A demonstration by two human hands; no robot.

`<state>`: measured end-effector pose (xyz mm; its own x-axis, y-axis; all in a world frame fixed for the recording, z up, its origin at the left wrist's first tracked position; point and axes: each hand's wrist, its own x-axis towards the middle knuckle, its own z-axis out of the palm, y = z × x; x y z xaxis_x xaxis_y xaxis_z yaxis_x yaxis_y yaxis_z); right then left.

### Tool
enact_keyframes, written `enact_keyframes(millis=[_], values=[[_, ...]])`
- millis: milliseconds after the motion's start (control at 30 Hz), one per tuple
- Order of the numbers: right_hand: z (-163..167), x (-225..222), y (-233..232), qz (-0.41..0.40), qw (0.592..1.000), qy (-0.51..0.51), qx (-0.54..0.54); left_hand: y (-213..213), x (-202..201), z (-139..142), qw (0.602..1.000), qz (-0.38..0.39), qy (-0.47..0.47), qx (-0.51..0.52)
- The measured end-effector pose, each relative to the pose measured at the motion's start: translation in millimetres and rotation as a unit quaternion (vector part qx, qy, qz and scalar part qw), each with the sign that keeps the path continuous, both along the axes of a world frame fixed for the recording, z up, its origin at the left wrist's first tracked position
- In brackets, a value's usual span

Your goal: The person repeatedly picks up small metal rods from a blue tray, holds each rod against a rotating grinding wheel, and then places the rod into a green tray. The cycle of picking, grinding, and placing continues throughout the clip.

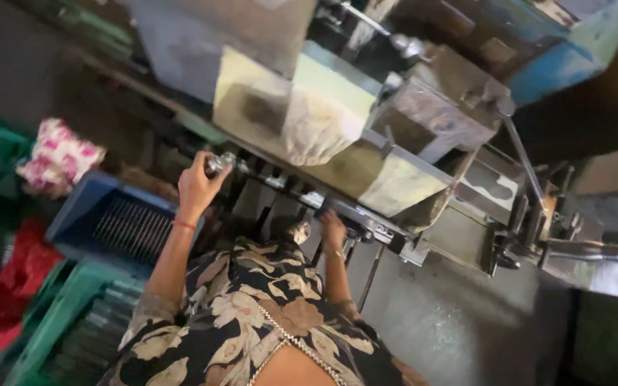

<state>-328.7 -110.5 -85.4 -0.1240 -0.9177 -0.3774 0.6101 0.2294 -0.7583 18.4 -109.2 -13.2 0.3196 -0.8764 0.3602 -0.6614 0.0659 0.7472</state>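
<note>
Gripping a shiny knob (217,164) at ten o'clock, the left hand (198,184) is closed; the right hand (333,230) blurs against the grey machine (423,136), grip unclear. Crates (73,214) sit at eight o'clock in the dim workshop.

Dim workshop, grey metal machine (423,143); blue crate (80,207), green crate (59,314)

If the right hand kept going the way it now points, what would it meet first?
Probably the dark metal bar along the machine's lower edge: the right hand reaches up toward it and looks almost on it, though motion blur hides whether the fingers touch.
</note>
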Motion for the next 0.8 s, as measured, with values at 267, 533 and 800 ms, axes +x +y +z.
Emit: enact_keyframes(millis=[267, 533, 800], values=[[92, 221, 22, 0.374, 0.919, 0.064, -0.111, 60, 26, -26, 0.888, 0.047, 0.457, -0.023], [94, 268, 55, 0.402, 0.900, 0.089, -0.140, 109, 47, -4, 0.842, 0.095, 0.516, -0.121], [93, 275, 83, 0.413, 0.884, 0.165, -0.141, 155, 68, 14, 0.959, 0.110, 0.218, -0.141]])
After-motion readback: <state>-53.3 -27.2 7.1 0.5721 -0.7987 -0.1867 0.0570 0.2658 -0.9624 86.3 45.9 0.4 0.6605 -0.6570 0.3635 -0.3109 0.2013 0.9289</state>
